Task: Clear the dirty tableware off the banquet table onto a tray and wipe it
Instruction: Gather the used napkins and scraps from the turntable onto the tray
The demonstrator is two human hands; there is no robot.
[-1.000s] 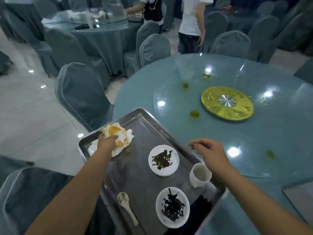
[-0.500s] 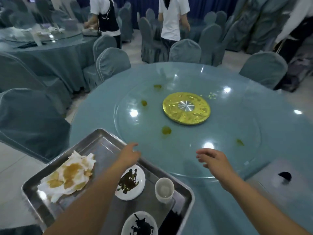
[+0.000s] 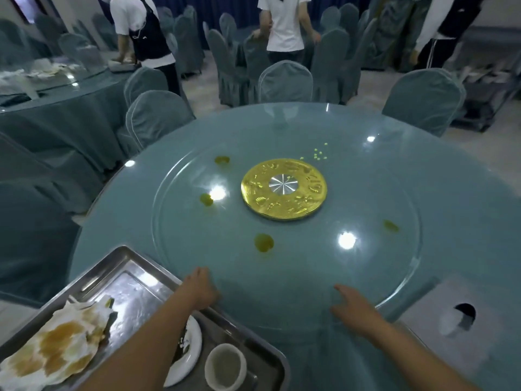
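A steel tray (image 3: 121, 266) sits at the near left edge of the round blue banquet table (image 3: 451, 193). On the tray lie a stained crumpled napkin (image 3: 53, 345), a white plate (image 3: 189, 348) with dark scraps and a white cup (image 3: 225, 366). My left hand (image 3: 198, 287) reaches over the tray's far rim onto the glass turntable (image 3: 296, 258), holding nothing. My right hand (image 3: 352, 309) hovers over the turntable's near edge, fingers relaxed and empty. Greenish sauce spots (image 3: 263, 242) and small yellow bits (image 3: 320, 155) dot the glass.
A gold disc (image 3: 283, 189) marks the turntable's centre. A grey sheet with a dark hole (image 3: 463, 310) lies at the near right. Covered chairs (image 3: 155, 117) ring the table. Several people (image 3: 284, 24) stand beyond, and another set table (image 3: 56, 88) is at the far left.
My left hand left the napkin on the tray and moved right and forward onto the glass. My right hand moved from near the cup out over the turntable. The view swung right.
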